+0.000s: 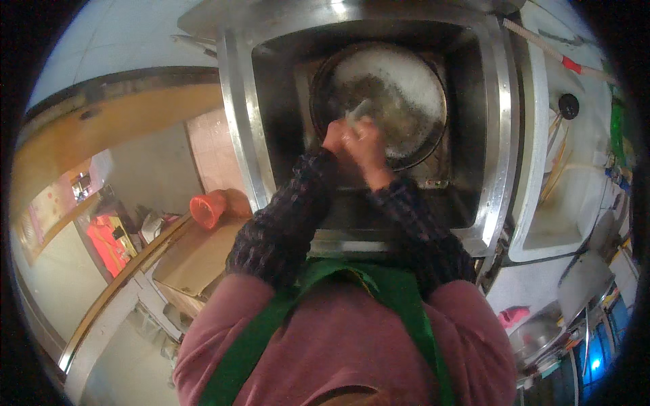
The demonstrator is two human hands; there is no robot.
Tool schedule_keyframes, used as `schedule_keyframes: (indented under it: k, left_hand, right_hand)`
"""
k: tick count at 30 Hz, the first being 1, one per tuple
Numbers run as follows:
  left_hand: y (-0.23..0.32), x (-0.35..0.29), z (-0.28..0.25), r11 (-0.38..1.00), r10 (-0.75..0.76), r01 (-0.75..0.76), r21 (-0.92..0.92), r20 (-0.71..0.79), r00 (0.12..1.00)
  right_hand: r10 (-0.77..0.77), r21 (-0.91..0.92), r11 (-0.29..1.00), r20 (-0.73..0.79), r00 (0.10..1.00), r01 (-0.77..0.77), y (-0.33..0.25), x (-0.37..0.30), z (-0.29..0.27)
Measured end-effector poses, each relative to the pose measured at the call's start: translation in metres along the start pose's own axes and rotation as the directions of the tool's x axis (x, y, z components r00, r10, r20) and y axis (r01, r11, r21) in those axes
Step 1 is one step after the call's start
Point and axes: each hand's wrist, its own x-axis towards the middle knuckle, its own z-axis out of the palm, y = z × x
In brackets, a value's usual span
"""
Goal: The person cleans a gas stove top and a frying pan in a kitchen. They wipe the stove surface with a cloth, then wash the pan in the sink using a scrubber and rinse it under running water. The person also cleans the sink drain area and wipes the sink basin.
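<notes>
Two hands — the left hand (334, 137) and the right hand (367, 146) — meet over a round pan (445, 115). The right fingers close narrowly on a pale piece (359, 110), which juts out over foamy liquid (413, 84); the left fingers' opening I cannot tell. The pan sits inside a metal sink (502, 128).

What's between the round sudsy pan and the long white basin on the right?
In the head view, mainly the dark side wall, then the shiny steel rim, lie between the pan and the white basin.
</notes>
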Motion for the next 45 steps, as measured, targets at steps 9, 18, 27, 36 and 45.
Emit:
schedule_keyframes:
  k: [9, 18, 27, 36, 45]
  left_hand:
    - [0.031, -0.026, 0.004, 0.928, -0.124, 0.052, -0.369, -0.174, 0.977]
    - [0.007, -0.008, -0.015, 0.980, -0.196, 0.188, -0.059, -0.170, 0.966]
    - [0.013, -0.029, 0.004, 0.534, 0.333, -0.384, 0.753, 0.230, 0.915]
    - [0.023, -0.043, 0.005, 0.151, 0.419, -0.484, 0.862, 0.388, 0.821]
    - [0.053, -0.043, 0.000, 0.778, -0.266, 0.262, -0.571, 0.078, 0.961]
  right_hand:
    - [0.224, -0.515, 0.817, -0.132, 0.966, -0.260, 0.104, 0.011, -0.006]
    - [0.301, 0.306, 0.806, 0.527, 0.795, -0.508, 0.041, 0.003, -0.025]
    - [0.290, -0.178, 0.949, 0.162, 0.943, -0.262, 0.018, 0.004, 0.007]
    - [0.169, -0.160, 0.977, 0.160, 0.973, -0.143, 0.013, -0.010, 0.005]
    - [0.411, -0.454, 0.753, -0.240, 0.879, -0.476, 0.096, 0.006, 0.018]
